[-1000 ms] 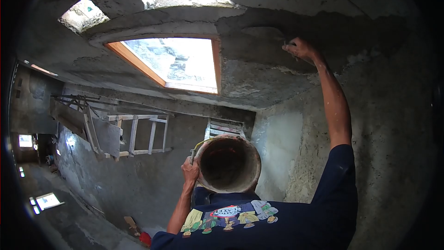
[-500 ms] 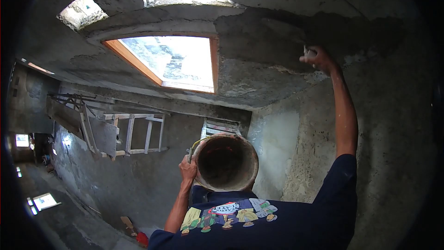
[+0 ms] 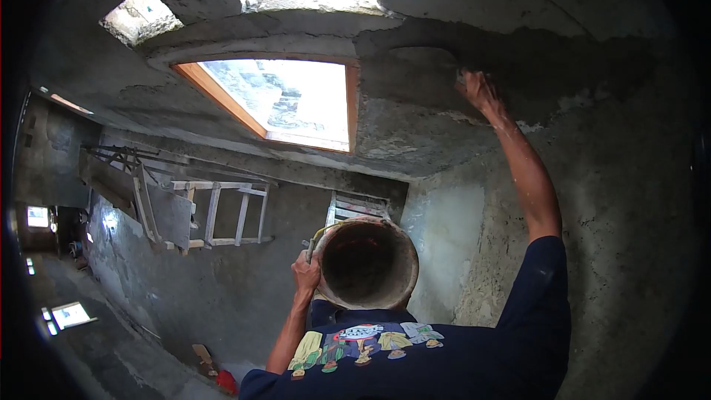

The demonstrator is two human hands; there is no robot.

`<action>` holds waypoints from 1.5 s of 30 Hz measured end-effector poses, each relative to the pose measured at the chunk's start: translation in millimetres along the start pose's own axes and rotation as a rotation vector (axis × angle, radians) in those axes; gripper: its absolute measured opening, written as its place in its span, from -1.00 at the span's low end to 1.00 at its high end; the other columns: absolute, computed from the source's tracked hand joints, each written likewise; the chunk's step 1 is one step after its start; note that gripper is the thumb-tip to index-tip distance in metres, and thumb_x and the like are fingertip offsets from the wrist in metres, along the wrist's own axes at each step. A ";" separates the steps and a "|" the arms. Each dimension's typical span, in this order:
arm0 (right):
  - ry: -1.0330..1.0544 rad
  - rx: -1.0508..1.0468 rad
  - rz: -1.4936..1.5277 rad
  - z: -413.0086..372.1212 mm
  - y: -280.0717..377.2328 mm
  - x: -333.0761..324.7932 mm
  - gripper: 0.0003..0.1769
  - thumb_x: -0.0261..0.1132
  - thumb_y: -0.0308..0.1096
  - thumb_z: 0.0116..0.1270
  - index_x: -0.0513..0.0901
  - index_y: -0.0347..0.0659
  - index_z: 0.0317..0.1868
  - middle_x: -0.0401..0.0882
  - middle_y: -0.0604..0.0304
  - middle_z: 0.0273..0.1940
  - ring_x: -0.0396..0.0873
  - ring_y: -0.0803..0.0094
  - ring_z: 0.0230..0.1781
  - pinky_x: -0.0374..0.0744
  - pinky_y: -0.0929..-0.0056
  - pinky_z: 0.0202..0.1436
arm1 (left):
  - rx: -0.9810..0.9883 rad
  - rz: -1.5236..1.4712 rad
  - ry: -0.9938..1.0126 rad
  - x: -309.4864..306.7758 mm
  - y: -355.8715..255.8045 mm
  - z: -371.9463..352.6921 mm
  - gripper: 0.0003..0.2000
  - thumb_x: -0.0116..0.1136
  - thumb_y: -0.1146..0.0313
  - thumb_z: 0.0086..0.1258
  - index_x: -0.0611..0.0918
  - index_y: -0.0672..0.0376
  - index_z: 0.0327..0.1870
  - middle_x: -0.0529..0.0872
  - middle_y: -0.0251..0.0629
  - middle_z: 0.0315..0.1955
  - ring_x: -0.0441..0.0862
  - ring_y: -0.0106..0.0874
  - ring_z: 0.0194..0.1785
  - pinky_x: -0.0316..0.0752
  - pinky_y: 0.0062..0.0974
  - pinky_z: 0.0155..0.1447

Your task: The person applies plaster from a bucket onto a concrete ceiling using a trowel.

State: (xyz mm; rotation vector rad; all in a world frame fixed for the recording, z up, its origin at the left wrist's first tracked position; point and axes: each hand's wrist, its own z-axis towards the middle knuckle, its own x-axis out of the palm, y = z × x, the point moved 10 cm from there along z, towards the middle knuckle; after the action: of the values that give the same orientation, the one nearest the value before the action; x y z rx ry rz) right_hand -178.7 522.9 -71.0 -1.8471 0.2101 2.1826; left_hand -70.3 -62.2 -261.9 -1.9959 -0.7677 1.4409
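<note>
My left hand [image 3: 306, 272] is closed on the handle of a round bucket [image 3: 406, 241] in front of my chest. The bucket's inside is dark, and its contents are hard to make out. At the upper right, my right hand [image 3: 478, 92] grips a trowel [image 3: 426, 58], whose blade lies against the dark, wet-looking plaster [image 3: 518, 59] on the wall. A rough edge separates this darker patch from the paler surface around it.
A wood-framed window [image 3: 296, 96] is left of the trowel, with bright openings above it. Wooden frames [image 3: 237, 215] and a leaning board stand at the left. Behind the bucket is a slatted ladder-like piece [image 3: 355, 205]. A red object [image 3: 227, 381] lies at the lower left.
My right hand and the trowel have moved left along the wall, towards the window. My left hand still holds the bucket. The view has shifted slightly.
</note>
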 end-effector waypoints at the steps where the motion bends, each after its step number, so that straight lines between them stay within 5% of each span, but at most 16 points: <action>1: 0.035 0.026 -0.020 4.6 -5.2 -0.4 -0.55 0.35 -0.09 0.19 0.58 -0.29 -0.08 0.63 -0.21 -0.29 0.61 -0.12 -0.19 0.57 0.04 -0.18 | 0.015 -0.010 -0.006 -1.5 -3.9 -0.7 -0.69 0.08 0.19 0.38 0.56 0.33 -0.37 0.58 0.06 -0.58 0.61 -0.10 -0.48 0.45 -0.18 -0.33; 14: -0.079 0.076 0.209 -11.5 -35.0 -76.8 -0.64 0.32 -0.10 0.17 0.63 -0.28 -0.26 0.63 -0.16 -0.32 0.62 -0.12 -0.26 0.56 0.06 -0.25 | -0.031 -0.012 0.052 0.5 -4.1 0.3 -0.70 0.07 0.20 0.38 0.56 0.32 -0.35 0.58 0.06 -0.58 0.61 -0.08 -0.48 0.45 -0.20 -0.34; 17: -0.294 -0.018 0.199 -27.8 -29.4 -96.0 -0.64 0.32 -0.10 0.17 0.64 -0.28 -0.28 0.63 -0.17 -0.34 0.62 -0.13 -0.27 0.56 0.07 -0.27 | -0.028 -0.010 0.041 3.4 -0.7 2.8 -0.70 0.07 0.20 0.37 0.56 0.33 -0.35 0.58 0.07 -0.58 0.61 -0.08 -0.48 0.45 -0.20 -0.34; 19: -0.024 0.106 0.204 -27.9 -25.5 -65.5 -0.63 0.33 -0.10 0.16 0.64 -0.29 -0.26 0.63 -0.18 -0.31 0.62 -0.13 -0.25 0.57 0.08 -0.26 | -0.018 -0.001 0.036 3.2 1.0 3.2 -0.69 0.07 0.19 0.36 0.56 0.33 -0.35 0.58 0.07 -0.58 0.61 -0.07 -0.48 0.45 -0.19 -0.34; 22: 0.089 0.021 0.165 -16.6 -10.2 -26.6 -0.56 0.35 -0.08 0.15 0.61 -0.30 -0.14 0.65 -0.18 -0.26 0.61 -0.13 -0.14 0.57 0.06 -0.13 | 0.004 0.007 0.029 2.1 -1.4 2.7 -0.70 0.07 0.20 0.37 0.56 0.33 -0.35 0.58 0.08 -0.58 0.61 -0.05 -0.48 0.45 -0.19 -0.33; 27: 0.111 0.119 0.037 13.4 -6.0 -28.1 -0.56 0.35 -0.08 0.14 0.63 -0.33 -0.19 0.63 -0.22 -0.26 0.61 -0.12 -0.16 0.58 0.05 -0.15 | -0.012 0.019 0.029 1.0 -5.2 1.8 -0.69 0.08 0.18 0.37 0.57 0.32 -0.35 0.58 0.09 -0.58 0.60 -0.04 -0.48 0.45 -0.19 -0.33; 40: -0.206 0.033 0.300 0.5 -26.5 -127.1 -0.61 0.31 -0.06 0.18 0.63 -0.26 -0.22 0.65 -0.11 -0.29 0.62 -0.08 -0.21 0.57 0.10 -0.18 | -0.008 0.013 0.044 1.6 -2.8 3.3 -0.71 0.09 0.20 0.36 0.57 0.32 -0.35 0.59 0.07 -0.59 0.60 -0.03 -0.49 0.45 -0.18 -0.34; 45: 0.123 0.139 0.187 -18.3 -30.5 -57.3 -0.58 0.33 -0.08 0.18 0.62 -0.25 -0.10 0.64 -0.14 -0.21 0.62 -0.07 -0.14 0.56 0.08 -0.14 | 0.007 0.032 0.034 5.1 5.7 4.7 -0.70 0.08 0.19 0.36 0.57 0.32 -0.37 0.59 0.09 -0.57 0.61 0.01 -0.46 0.45 -0.16 -0.33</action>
State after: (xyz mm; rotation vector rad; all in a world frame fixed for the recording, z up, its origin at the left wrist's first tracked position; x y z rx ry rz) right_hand -143.8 540.2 -15.9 -1.9527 0.5660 2.1106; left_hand -72.7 -62.0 -270.5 -2.0304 -0.7181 1.4225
